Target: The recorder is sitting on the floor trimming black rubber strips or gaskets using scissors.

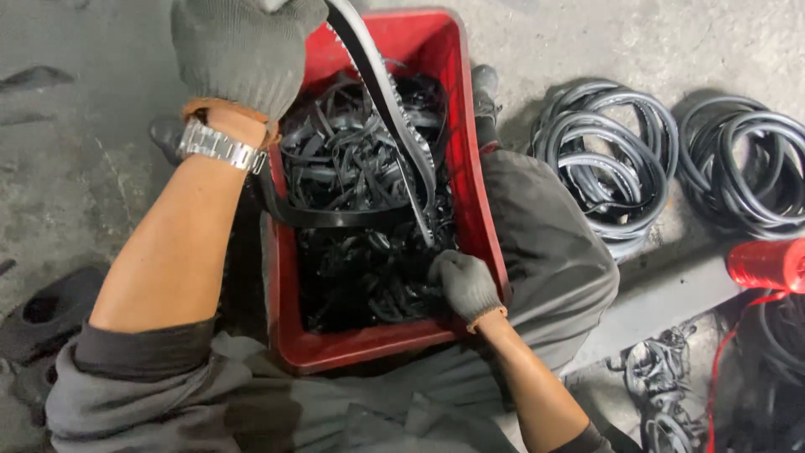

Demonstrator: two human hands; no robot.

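Observation:
A red plastic crate (475, 184) sits between my knees, filled with tangled black rubber strips (352, 159). My left hand (239, 50), in a grey knit glove with a metal wristwatch at the wrist, is raised at the top of the view and closed on one long black toothed strip (386, 92) that runs down into the crate. My right hand (465, 283), also in a grey glove, is down inside the crate near its right wall, closed among the strips; what it grips is hidden.
Coiled black rubber rings (608, 168) lie on the concrete floor to the right, with another coil (742, 168) beyond. A red spool of twine (767, 264) stands at the far right. Dark scraps (42, 310) lie at the left.

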